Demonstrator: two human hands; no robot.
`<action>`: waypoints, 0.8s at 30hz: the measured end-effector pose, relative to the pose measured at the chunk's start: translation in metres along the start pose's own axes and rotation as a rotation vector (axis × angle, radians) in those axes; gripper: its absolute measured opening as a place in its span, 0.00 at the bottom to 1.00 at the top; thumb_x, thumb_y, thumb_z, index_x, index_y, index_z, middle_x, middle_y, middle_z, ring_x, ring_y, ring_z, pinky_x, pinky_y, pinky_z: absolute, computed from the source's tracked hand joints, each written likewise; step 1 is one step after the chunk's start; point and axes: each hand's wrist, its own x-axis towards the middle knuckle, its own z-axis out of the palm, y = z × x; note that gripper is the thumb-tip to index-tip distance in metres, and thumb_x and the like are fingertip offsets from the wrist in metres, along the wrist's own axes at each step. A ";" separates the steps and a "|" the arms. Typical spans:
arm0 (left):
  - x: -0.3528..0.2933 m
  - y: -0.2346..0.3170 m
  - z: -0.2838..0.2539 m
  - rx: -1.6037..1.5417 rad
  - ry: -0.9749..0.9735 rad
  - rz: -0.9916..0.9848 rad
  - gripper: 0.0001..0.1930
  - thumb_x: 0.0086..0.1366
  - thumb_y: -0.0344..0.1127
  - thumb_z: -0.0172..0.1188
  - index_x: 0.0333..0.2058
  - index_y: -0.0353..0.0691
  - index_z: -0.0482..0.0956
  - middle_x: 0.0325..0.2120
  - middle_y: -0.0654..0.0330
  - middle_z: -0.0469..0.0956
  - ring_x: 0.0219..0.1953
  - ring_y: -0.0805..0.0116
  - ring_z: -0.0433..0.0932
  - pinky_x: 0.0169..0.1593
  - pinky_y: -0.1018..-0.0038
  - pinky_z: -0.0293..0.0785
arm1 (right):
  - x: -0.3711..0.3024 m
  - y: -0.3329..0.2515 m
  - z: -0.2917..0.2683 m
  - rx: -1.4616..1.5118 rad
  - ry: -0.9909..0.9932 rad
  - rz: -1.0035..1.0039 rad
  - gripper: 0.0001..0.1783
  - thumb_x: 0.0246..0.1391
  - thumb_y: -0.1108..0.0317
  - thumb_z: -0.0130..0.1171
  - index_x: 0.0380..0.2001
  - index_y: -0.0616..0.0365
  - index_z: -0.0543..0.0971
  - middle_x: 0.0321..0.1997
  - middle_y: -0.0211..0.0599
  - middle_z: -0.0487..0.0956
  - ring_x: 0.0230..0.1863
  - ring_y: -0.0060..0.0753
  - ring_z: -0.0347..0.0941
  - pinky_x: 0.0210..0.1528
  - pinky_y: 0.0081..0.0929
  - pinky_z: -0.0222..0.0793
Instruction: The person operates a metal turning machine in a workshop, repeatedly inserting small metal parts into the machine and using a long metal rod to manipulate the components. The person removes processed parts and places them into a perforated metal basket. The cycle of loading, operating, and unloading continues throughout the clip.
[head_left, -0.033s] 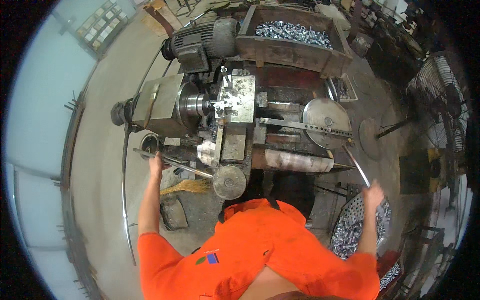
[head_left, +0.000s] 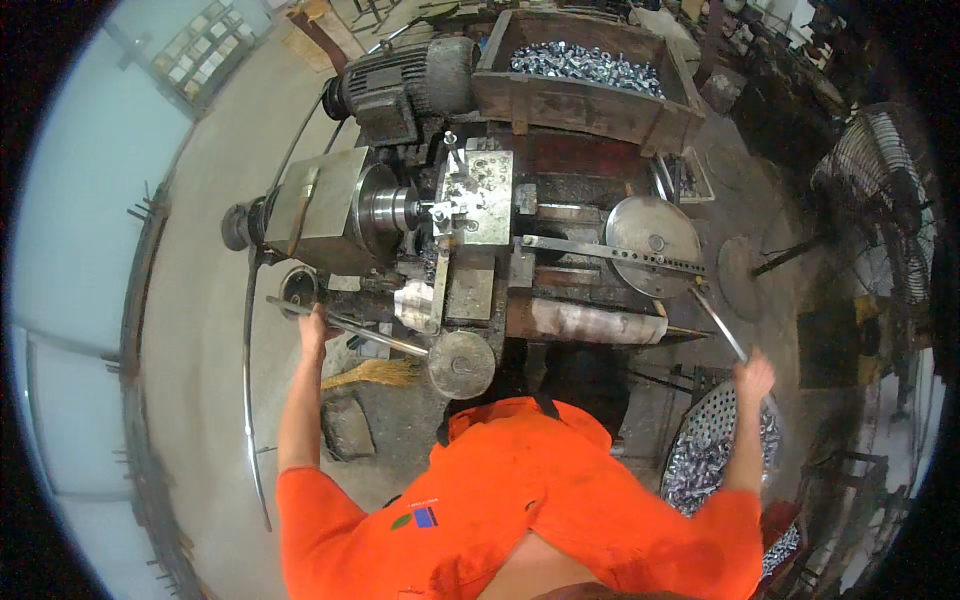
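Observation:
My left hand (head_left: 314, 330) is closed around a long metal lever (head_left: 375, 337), which runs to a round grey disc (head_left: 461, 365) at the front of a lathe-like machine. On the right, my right hand (head_left: 754, 377) grips the end of another metal lever (head_left: 718, 320). That lever reaches up to a large round plate (head_left: 650, 225) with a perforated flat bar (head_left: 590, 248) across it. Between my hands, the tool block (head_left: 488, 195) stands close to the round chuck (head_left: 392, 208). Whether a small part sits in the chuck cannot be made out.
A wooden crate (head_left: 590, 118) of small shiny metal parts stands behind the machine, beside an electric motor (head_left: 425, 85). Near my right forearm is a perforated basin (head_left: 712, 418) with similar parts. A straw broom head (head_left: 375, 373) lies front left; a fan (head_left: 880, 200) stands far right.
My right hand has moved slightly to the right with its lever. The tool block and the round disc have shifted a little to the right. My left hand keeps its grip.

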 end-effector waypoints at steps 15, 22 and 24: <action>0.010 -0.099 -0.021 1.102 -0.219 0.353 0.27 0.59 0.57 0.49 0.42 0.35 0.73 0.28 0.46 0.78 0.35 0.56 0.78 0.40 0.63 0.73 | -0.038 -0.147 -0.002 0.722 0.050 -0.092 0.33 0.30 0.70 0.58 0.49 0.60 0.71 0.55 0.54 0.67 0.57 0.54 0.62 0.58 0.37 0.59; -0.003 -0.178 0.039 1.154 0.151 0.165 0.24 0.56 0.58 0.51 0.30 0.39 0.76 0.28 0.50 0.78 0.31 0.50 0.77 0.35 0.57 0.73 | -0.064 -0.175 -0.033 0.777 -0.229 0.023 0.22 0.32 0.70 0.55 0.36 0.63 0.78 0.36 0.51 0.78 0.39 0.50 0.75 0.43 0.35 0.70; -0.003 -0.212 0.059 1.006 0.222 0.296 0.23 0.53 0.57 0.55 0.30 0.39 0.76 0.28 0.49 0.77 0.31 0.50 0.77 0.36 0.57 0.72 | -0.051 -0.189 -0.070 0.853 -0.298 0.004 0.20 0.31 0.70 0.55 0.33 0.64 0.79 0.34 0.52 0.78 0.37 0.48 0.76 0.40 0.33 0.70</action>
